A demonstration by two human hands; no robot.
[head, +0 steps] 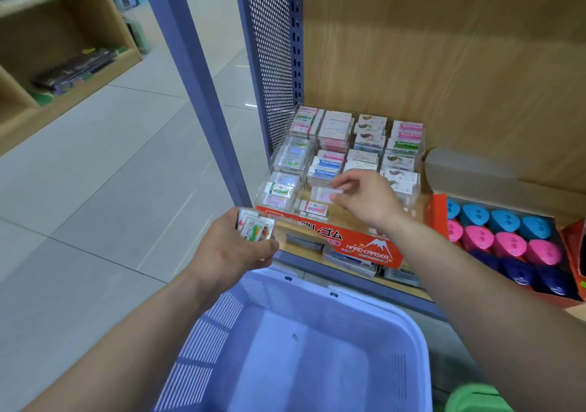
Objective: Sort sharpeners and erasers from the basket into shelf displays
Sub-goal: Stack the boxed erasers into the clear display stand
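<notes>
At frame centre, pinching 1 wrapped eraser (328, 195) in right hand (364, 200), over a front compartment of the clear display (364, 246). Left of centre, gripping a small stack of erasers (255, 227) in curled left hand (231, 250), near the basket (209, 332) rim. Probably light, stiff, slick in film wrap; best held by the long edges, not the glossy faces.

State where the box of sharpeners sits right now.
In the head view, the box of sharpeners sits at the right, immediately right of the eraser display.
</notes>
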